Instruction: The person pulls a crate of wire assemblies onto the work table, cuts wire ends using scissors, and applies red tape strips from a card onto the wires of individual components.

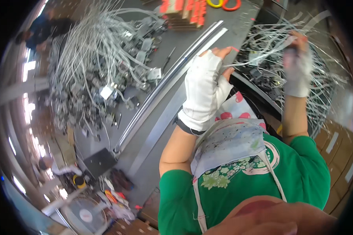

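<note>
White cables [259, 59] stretch between my two hands. My left hand [204, 88], in a white fingerless glove with a dark band at the wrist, is curled around their left end, the fingertips partly hidden. A small red strip [234, 49] shows beside its fingers. Farther right, my right hand [297, 64], gloved the same way and smeared by motion, grips the cables near its raised fingertips. Below them lies a bin [272, 101] of small dark and metallic parts with many white leads.
A large heap of metal connector-like parts with white cables [106, 66] covers the table's left side. A long metal rail [161, 92] crosses the grey tabletop. Red-edged stacked pieces [184, 15] and scissors with red and yellow handles [231, 4] lie at the back. Cardboard boxes [337, 156] stand right.
</note>
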A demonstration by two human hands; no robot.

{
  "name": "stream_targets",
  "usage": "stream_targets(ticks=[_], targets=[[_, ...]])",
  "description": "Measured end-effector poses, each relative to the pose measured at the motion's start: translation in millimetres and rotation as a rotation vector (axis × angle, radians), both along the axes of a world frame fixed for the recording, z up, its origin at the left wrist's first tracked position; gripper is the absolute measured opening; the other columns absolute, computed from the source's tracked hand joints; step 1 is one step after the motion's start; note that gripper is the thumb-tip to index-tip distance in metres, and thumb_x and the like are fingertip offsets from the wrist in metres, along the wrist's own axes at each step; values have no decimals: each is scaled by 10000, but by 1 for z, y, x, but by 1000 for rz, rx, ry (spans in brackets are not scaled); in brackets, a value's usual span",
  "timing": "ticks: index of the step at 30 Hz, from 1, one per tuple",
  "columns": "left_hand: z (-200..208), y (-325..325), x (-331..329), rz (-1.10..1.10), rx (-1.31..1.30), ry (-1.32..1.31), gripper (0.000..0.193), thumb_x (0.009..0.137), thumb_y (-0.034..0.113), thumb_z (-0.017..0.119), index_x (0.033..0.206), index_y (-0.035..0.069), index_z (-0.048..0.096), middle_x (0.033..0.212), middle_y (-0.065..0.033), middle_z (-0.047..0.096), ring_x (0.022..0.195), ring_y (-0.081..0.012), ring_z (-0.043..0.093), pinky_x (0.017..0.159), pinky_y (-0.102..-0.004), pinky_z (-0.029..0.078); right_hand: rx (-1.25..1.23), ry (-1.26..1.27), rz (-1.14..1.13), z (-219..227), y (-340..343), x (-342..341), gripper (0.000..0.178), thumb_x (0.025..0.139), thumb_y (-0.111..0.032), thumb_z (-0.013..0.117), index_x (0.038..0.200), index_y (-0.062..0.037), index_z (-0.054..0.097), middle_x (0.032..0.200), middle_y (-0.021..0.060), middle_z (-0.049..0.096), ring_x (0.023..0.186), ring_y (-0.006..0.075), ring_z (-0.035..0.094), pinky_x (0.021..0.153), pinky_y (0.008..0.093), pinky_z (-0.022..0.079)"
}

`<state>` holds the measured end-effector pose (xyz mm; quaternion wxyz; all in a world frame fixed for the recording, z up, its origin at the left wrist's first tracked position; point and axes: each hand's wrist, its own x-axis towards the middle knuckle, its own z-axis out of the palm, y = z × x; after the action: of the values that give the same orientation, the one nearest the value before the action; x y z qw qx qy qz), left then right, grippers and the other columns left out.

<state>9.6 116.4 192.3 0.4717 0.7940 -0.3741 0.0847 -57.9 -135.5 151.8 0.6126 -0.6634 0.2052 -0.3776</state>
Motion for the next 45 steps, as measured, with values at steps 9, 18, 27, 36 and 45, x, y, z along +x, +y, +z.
stream_targets(ticks=[9,18,27,36,45], targets=[[-35,112,59,844,339,-421,457,734,128,770,1161,61,620,1060,-144,650,988,-312,612,871,-399,488,516,-354,-337,-68,-151,-41,250,941,-101,602,1067,112,568,1002,169,634,967,227,616,878,299,532],[6,118,37,643,-374,596,238,790,105,705,993,30,604,938,-87,633,841,-206,610,719,-335,489,531,93,265,-20,50,12,356,886,-146,677,1188,-34,527,1014,68,618,869,129,586,738,247,475],[2,111,-91,78,-913,1100,905,661,227,816,1418,-7,379,1312,-148,528,838,-179,598,705,-309,511,620,448,1072,34,182,41,442,926,-233,620,1299,-39,481,923,68,646,664,52,469,543,194,359],[1,152,-75,21,96,713,667,760,130,734,1353,11,454,1014,-72,626,838,-101,527,760,-243,443,406,-105,824,42,162,43,228,900,-176,654,965,-106,448,863,84,701,557,41,419,487,197,327],[-24,30,-24,143,-102,378,531,841,44,637,1357,63,516,941,-145,692,788,-323,675,723,-320,522,741,-109,331,11,140,45,384,937,-129,621,1225,-68,375,927,117,668,548,71,433,492,210,349]])
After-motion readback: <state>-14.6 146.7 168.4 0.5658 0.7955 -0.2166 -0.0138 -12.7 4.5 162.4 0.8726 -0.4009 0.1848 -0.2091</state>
